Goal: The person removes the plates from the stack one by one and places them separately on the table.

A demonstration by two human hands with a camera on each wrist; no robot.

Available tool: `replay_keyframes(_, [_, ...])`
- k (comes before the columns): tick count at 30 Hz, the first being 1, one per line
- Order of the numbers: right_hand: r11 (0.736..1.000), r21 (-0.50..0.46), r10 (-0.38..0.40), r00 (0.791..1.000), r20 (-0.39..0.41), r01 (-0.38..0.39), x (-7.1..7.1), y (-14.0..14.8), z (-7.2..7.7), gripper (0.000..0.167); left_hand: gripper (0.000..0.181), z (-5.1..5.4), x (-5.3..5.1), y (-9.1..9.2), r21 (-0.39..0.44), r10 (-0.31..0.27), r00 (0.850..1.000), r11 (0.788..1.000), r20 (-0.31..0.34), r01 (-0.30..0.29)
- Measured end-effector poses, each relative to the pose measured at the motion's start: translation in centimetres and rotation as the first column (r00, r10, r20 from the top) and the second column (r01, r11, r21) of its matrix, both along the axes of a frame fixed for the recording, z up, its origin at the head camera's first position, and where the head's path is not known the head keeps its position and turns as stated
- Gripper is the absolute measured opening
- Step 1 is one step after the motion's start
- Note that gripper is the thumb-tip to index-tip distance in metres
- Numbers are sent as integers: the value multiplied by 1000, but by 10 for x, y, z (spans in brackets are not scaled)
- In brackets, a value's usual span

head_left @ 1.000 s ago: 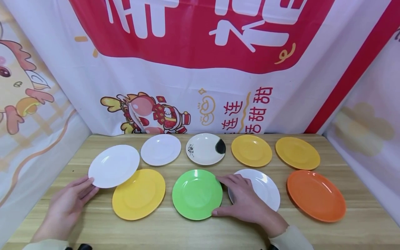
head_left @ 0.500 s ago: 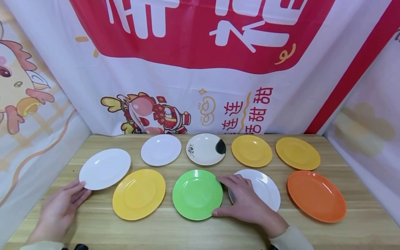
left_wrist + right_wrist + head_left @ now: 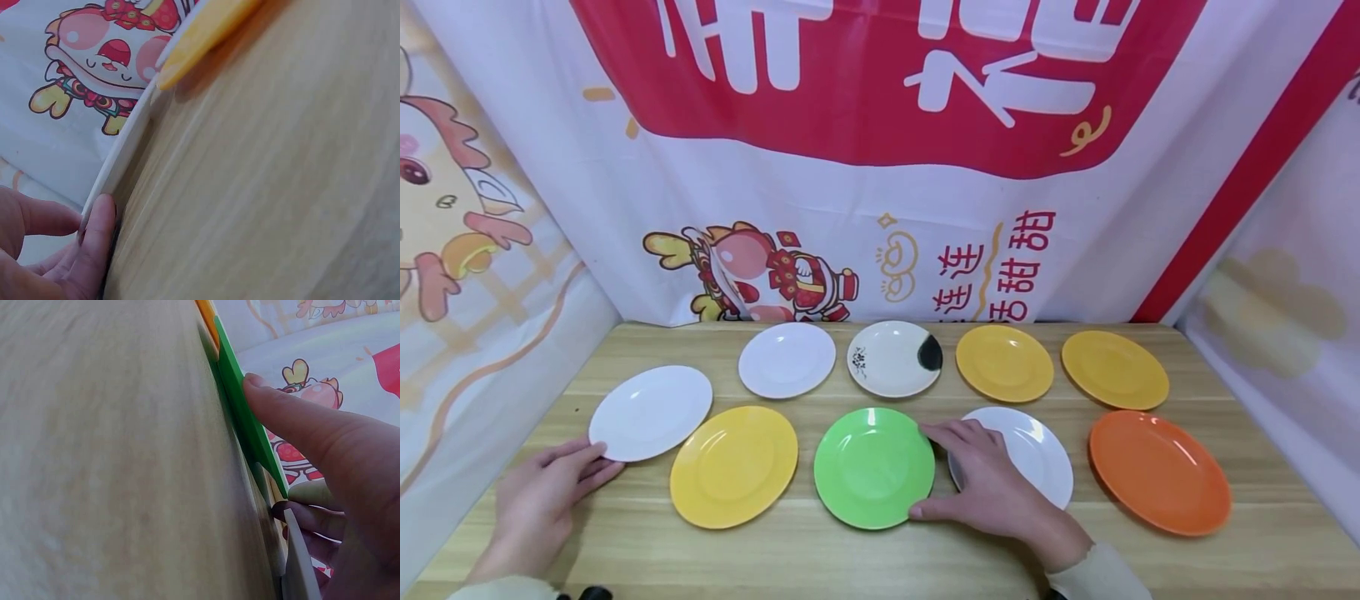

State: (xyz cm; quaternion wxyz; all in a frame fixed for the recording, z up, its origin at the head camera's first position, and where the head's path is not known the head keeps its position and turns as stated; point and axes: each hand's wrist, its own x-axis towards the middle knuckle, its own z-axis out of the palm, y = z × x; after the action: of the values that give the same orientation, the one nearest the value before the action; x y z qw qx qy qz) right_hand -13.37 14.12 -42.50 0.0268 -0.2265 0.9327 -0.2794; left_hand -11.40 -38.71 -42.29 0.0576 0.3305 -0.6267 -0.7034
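Note:
At the left end of the front row, a white plate [image 3: 651, 413] has its near-left rim pinched by my left hand [image 3: 542, 500]. The left wrist view shows the thumb [image 3: 53, 217] over that rim, with fingers [image 3: 94, 247] low at its side against the tabletop. My right hand [image 3: 988, 483] grips the right side of the green plate [image 3: 874, 468], its thumb at the near rim and its fingers at the far right rim. Partly hidden behind this hand is another white plate [image 3: 1037, 454]. A yellow plate [image 3: 733, 467] lies between the left white plate and the green one.
An orange plate [image 3: 1160, 472] lies at the front right. Along the back stand a white plate [image 3: 786, 360], a patterned plate [image 3: 891, 358] and two yellow plates, one [image 3: 1004, 362] left of the other [image 3: 1115, 368]. Printed cloth [image 3: 865, 200] walls the wooden table [image 3: 880, 567].
My left hand has carried the white plate left, off the front yellow plate's edge, then slightly toward me and down. The right hand and green plate have stayed in place.

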Motion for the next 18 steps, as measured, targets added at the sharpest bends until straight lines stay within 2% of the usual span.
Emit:
replay_keyframes(3, [1000,3,-6,1000,0,6,1,1,0,100,51,3,-5,7,-153,-8,998,988,70,19])
replay_keyframes(5, [1000,1,-8,1000,0,8,1,1,0,100,59,6,-7,11,-216,-20,995,976,95,40])
replay_keyframes(9, [1000,-2,-9,1000,-6,9,3,1,-1,99,58,12,-8,17,-328,-52,991,941,122,90])
replay_keyframes(15, [1000,13,3,1000,-10,-3,3,2,-1,100,55,17,-7,22,-416,-85,979,896,183,155])
replay_keyframes(16, [1000,18,9,1000,-7,-9,3,3,0,100,54,18,-7,23,-439,-85,978,884,189,161])
replay_keyframes(18, [999,28,17,1000,-8,-17,4,4,2,100,52,21,-7,26,-503,-88,976,846,197,178])
